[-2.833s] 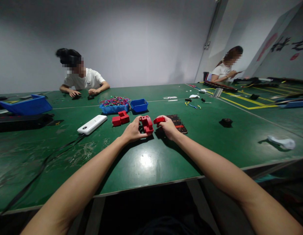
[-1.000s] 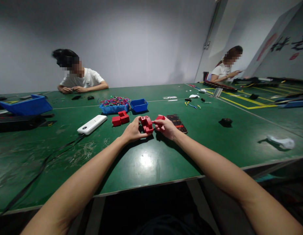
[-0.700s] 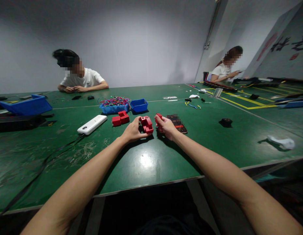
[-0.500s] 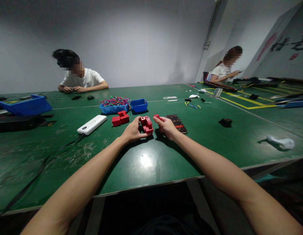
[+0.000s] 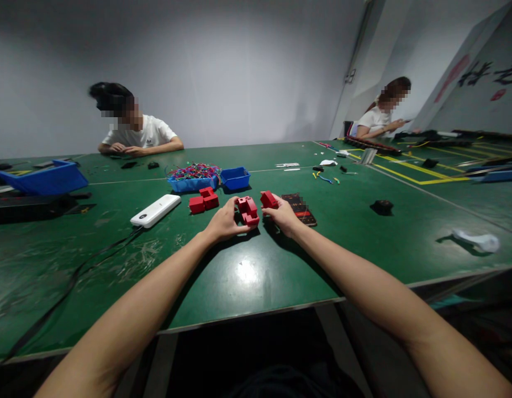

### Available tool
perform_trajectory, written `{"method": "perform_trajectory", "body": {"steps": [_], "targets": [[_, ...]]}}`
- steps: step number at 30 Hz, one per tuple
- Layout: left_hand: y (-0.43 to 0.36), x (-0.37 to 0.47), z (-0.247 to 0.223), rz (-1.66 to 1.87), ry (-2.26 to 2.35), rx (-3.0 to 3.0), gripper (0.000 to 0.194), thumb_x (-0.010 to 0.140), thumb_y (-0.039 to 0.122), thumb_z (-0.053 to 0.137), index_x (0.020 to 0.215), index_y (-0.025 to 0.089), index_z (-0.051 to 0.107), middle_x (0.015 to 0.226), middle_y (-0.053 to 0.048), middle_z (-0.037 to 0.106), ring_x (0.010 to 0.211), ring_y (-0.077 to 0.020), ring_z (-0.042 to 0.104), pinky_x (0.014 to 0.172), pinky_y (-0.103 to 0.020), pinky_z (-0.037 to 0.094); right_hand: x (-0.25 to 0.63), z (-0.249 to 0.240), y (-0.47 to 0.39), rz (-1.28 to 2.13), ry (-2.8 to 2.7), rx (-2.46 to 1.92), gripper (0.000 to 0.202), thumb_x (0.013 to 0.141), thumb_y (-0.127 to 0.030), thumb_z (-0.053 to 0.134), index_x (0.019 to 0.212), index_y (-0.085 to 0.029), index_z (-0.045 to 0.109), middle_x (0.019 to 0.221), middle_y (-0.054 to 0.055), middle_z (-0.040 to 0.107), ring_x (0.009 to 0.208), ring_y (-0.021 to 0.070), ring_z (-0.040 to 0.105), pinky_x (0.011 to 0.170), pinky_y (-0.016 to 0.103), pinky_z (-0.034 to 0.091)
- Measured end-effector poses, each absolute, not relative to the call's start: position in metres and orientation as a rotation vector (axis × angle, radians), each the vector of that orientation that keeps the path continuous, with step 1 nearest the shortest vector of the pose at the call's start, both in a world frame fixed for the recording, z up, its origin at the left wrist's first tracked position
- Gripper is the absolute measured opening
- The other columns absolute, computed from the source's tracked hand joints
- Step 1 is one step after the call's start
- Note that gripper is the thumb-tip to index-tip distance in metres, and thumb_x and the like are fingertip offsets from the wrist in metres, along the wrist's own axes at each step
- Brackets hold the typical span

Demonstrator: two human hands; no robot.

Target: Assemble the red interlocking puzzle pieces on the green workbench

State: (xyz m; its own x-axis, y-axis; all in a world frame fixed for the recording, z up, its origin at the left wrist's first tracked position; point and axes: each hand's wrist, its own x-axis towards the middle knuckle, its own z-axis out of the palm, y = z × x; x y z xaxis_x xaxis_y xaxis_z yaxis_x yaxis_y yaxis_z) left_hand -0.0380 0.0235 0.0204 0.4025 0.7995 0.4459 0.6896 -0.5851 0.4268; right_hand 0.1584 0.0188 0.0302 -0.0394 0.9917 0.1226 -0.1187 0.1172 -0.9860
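On the green counter (image 5: 222, 276), left hand (image 5: 223, 221) and right hand (image 5: 284, 215) each grip red blocks (image 5: 248, 211); best keep the left steady, turning the right's.

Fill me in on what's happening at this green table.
Someone's left hand steadies a notched red block, while the right hand grips a smaller red piece just beside it; the two parts are apart. More red blocks sit to the left, near a blue tray of colourful wires. A phone lies by the right hand. Across the table, two people are busy with their own hands.
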Motion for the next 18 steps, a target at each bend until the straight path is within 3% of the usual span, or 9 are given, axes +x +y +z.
{"method": "perform_trajectory", "body": {"steps": [4,10,14,18], "targets": [[0.0236,-0.0384,0.0202,0.930,1.339,2.485,0.084,0.062,0.059,0.070,0.128,0.018,0.036,0.122,-0.014,0.055,0.107,-0.0300,0.060,0.093,-0.044,0.048,0.1575,0.0303,0.0181,1.228,-1.220,-1.014,0.046,0.055,-0.006,0.053,0.099,-0.018,0.061,0.079,-0.001,0.066,0.064,0.0098,0.057,0.051,0.019,0.039],[0.0234,-0.0386,0.0202,0.923,1.337,2.485,0.085,0.063,0.058,0.070,0.129,0.018,0.035,0.123,-0.014,0.054,0.108,-0.0302,0.060,0.093,-0.044,0.048,0.1576,0.0287,0.0197,1.152,-1.181,-1.013,0.030,0.053,-0.010,0.061,0.081,-0.018,0.053,0.067,-0.005,0.061,0.058,0.0095,0.052,0.052,0.020,0.038],[0.0216,-0.0378,0.0217,0.925,1.343,2.472,0.084,0.063,0.059,0.070,0.127,0.017,0.037,0.123,-0.014,0.055,0.108,-0.0303,0.060,0.093,-0.043,0.048,0.1585,0.0280,0.0206,1.111,-1.225,-0.981,0.027,0.053,-0.013,0.064,0.079,-0.017,0.058,0.064,-0.005,0.059,0.058,0.0089,0.050,0.055,0.020,0.037],[0.0202,-0.0376,0.0228,0.918,1.354,2.471,0.083,0.063,0.059,0.069,0.127,0.017,0.037,0.122,-0.014,0.055,0.105,-0.0299,0.061,0.091,-0.043,0.049,0.1589,0.0282,0.0218,1.109,-1.230,-0.974,0.027,0.051,-0.006,0.054,0.075,-0.016,0.062,0.068,-0.004,0.062,0.061,0.0084,0.051,0.057,0.019,0.036]]}}
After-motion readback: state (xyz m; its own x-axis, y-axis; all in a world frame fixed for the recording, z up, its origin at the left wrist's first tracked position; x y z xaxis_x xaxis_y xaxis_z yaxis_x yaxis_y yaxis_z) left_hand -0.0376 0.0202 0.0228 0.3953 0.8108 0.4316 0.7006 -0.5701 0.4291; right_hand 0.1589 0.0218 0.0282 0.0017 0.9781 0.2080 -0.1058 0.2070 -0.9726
